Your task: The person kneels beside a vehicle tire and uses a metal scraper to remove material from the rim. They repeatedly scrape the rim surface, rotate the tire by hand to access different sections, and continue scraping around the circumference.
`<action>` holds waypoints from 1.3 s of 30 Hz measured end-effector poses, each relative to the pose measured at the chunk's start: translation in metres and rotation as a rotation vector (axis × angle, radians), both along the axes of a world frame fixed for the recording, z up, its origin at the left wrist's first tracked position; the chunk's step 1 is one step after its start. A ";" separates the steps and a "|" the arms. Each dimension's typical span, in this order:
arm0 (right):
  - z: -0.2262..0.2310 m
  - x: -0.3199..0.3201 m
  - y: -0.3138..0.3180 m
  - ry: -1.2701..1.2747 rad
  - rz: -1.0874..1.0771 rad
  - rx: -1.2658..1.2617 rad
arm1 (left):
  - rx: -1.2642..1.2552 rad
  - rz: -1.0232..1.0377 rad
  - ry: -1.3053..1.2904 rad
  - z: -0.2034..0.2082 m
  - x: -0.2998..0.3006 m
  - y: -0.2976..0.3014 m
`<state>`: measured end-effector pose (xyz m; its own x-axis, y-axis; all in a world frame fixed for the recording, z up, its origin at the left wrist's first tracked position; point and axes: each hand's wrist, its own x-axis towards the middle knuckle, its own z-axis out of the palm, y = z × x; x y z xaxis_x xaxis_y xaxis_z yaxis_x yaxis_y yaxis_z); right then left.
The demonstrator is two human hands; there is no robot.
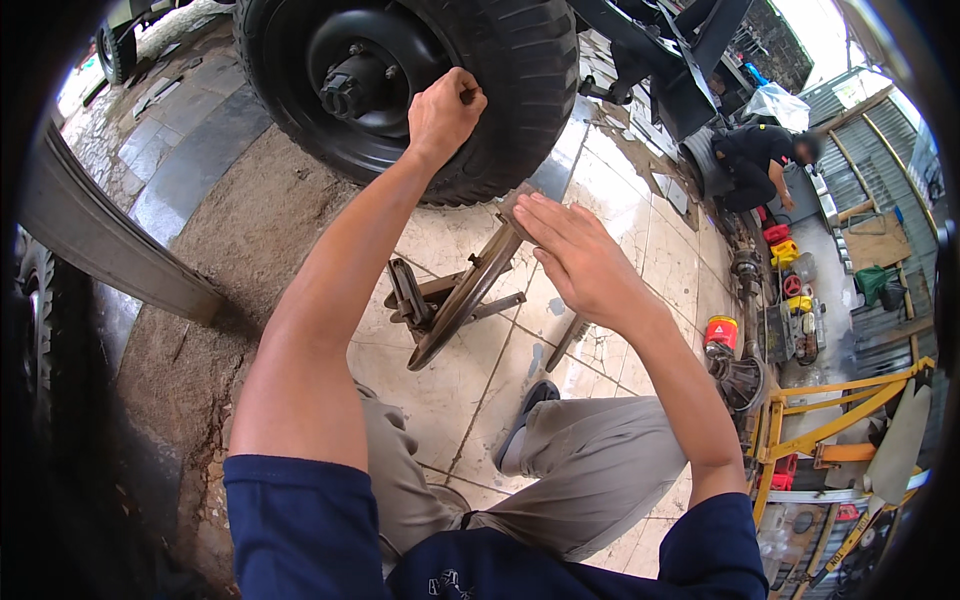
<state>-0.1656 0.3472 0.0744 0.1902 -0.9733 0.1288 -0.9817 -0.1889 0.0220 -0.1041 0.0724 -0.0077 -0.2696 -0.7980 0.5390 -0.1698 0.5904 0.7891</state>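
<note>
A large black truck tire (512,90) on a black wheel rim (395,45) stands in front of me. My left hand (442,115) is closed in a loose fist against the sidewall beside the rim. Whatever it may hold is too small or hidden to tell. My right hand (575,245) lies flat with fingers stretched, palm down on the upper end of a rusty metal stand (470,285). That stand leans up from the floor, its top close to the tire's lower tread. A thin metal rod (567,342) slants below my right palm.
Sand (255,200) and a grey beam (130,245) lie left of me; cracked pale tiles (480,400) are underfoot. At right stand a red can (720,335), axle parts (745,385) and a yellow frame (830,415). Another person (755,160) crouches at the far right.
</note>
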 end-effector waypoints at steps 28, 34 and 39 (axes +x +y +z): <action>-0.003 -0.011 0.002 0.023 -0.006 -0.055 | -0.442 -0.541 -1.563 -0.037 0.038 -0.015; 0.003 0.015 0.002 -0.083 0.071 0.030 | -0.402 -0.526 -1.534 -0.033 0.044 -0.016; -0.012 0.010 -0.007 -0.195 0.038 -0.073 | -0.351 -0.534 -1.540 -0.036 0.039 -0.012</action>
<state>-0.1560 0.3404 0.0624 0.1908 -0.9527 0.2365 -0.9609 -0.2305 -0.1532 -0.0651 0.0602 -0.0436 -0.8673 -0.3529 -0.3511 -0.3445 0.9346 -0.0885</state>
